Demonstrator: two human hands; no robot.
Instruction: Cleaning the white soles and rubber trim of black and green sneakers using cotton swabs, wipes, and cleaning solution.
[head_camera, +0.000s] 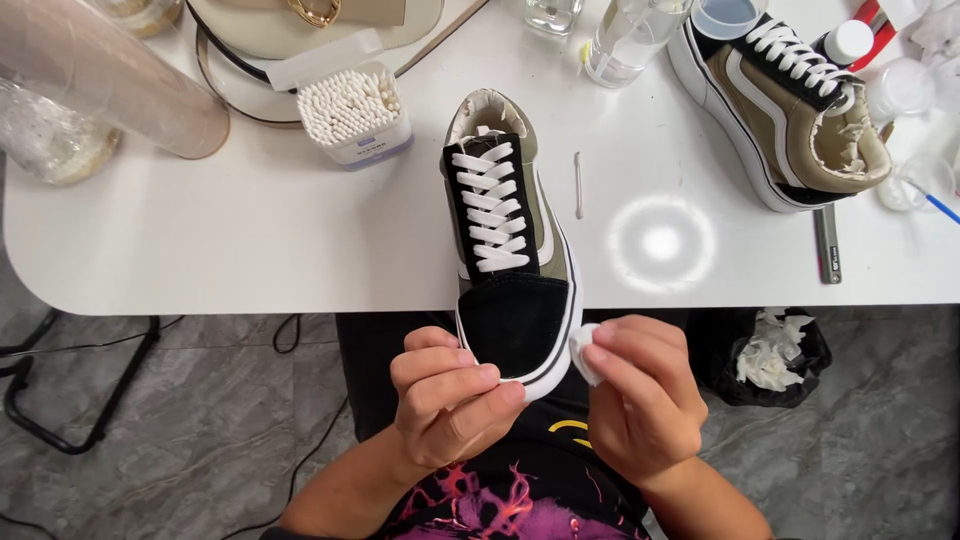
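Note:
A black and olive sneaker (505, 240) with white laces lies on the white table (220, 250), its toe hanging over the front edge toward me. My left hand (445, 405) grips the white sole at the toe from the left. My right hand (640, 395) pinches a small white pad (583, 350) and presses it against the sole's right front edge.
A matching sneaker (795, 110) stands at the back right. An open box of cotton swabs (352, 110) sits behind left, a loose swab (578, 185) beside the shoe. Clear bottles (630, 35), a tall plastic tube (110, 80), a metal tool (827, 245) and a black bin with tissues (765, 355) surround the area.

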